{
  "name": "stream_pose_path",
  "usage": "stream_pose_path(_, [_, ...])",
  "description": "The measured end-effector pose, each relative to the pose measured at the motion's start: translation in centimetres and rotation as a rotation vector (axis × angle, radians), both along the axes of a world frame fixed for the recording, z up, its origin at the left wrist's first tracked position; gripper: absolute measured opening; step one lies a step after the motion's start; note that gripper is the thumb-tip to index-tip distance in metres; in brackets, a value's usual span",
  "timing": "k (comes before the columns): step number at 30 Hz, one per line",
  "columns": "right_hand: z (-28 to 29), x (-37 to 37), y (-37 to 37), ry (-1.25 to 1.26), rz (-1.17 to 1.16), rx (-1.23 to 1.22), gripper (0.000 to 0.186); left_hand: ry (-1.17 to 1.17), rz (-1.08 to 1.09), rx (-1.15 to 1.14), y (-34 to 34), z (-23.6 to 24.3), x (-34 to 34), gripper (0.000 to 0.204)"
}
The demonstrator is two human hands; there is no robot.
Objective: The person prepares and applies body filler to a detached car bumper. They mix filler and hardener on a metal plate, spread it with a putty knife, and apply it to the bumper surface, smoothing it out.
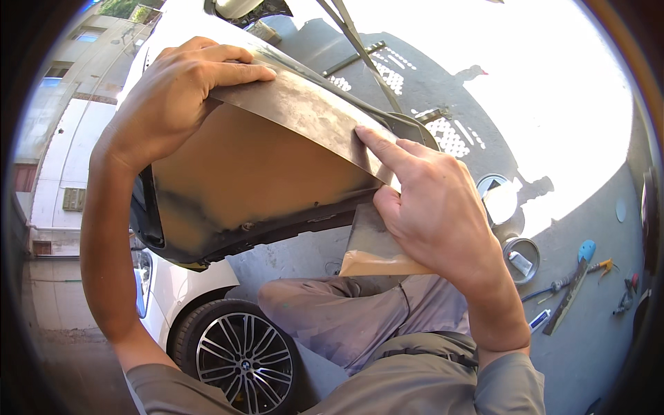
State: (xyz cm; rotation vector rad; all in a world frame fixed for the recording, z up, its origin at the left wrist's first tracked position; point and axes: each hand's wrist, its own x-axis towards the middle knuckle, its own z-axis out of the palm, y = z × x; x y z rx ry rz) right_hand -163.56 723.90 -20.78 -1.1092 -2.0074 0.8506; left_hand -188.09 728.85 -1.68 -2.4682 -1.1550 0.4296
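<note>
Before me stands a car body panel (pixel 256 176) with a tan-brown face and dark lower edges. A wide grey-brown strip of sheet material (pixel 304 107), perhaps masking paper, lies along its upper edge. My left hand (pixel 180 90) rests on the strip's far left part, fingers stretched out and pressing flat. At the near right end, my right hand (pixel 443 207) grips the strip, with the index finger extended on top and the thumb at its edge. Below that hand hangs a folded end (pixel 377 249), tan on its lower part. The other right fingers are partly hidden.
A white car's wheel (pixel 245 360) is at lower left, close to my bent leg (pixel 332 311). On the grey floor at right are open cans (pixel 520 259), a blue-ended flat tool (pixel 574 283), a tube (pixel 539 319) and an orange-handled tool (pixel 605 265). Metal stand bars (pixel 356 41) rise behind the panel.
</note>
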Motion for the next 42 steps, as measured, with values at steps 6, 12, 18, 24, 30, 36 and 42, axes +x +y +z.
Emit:
stream_pose_path(6, [0.0,-0.1,0.4,0.033,0.010,-0.038,0.061,-0.076,-0.009,-0.059,1.3,-0.5,-1.3,0.041])
stream_pose_path(12, [-1.2,-1.0,-0.2,0.077,0.018,-0.035,0.066,-0.063,0.064,-0.018,-0.7,-1.5,-2.3,0.043])
stream_pose_path(18, [-2.7,-1.8,-1.7,0.069,0.002,0.065,0.072,0.018,0.140,0.192,-6.7,-3.1,-2.5,0.053])
stream_pose_path(24, [-4.9,-1.9,-3.4,0.016,0.012,0.104,0.079,0.010,0.319,0.342,-13.4,-7.2,-1.7,0.064])
stream_pose_path(30, [-8.1,-2.1,-4.6,-0.092,0.030,0.283,0.079,-0.127,0.426,0.481,-18.9,-14.0,-3.0,0.069])
stream_pose_path(36, [-10.0,-1.6,-5.6,-0.160,0.072,0.384,0.067,-0.245,0.496,0.519,-21.9,-18.4,-3.1,0.067])
stream_pose_path(42, [-5.9,0.6,-7.4,-0.228,0.193,0.114,0.083,-0.044,0.494,0.306,-21.2,-12.1,0.2,0.059])
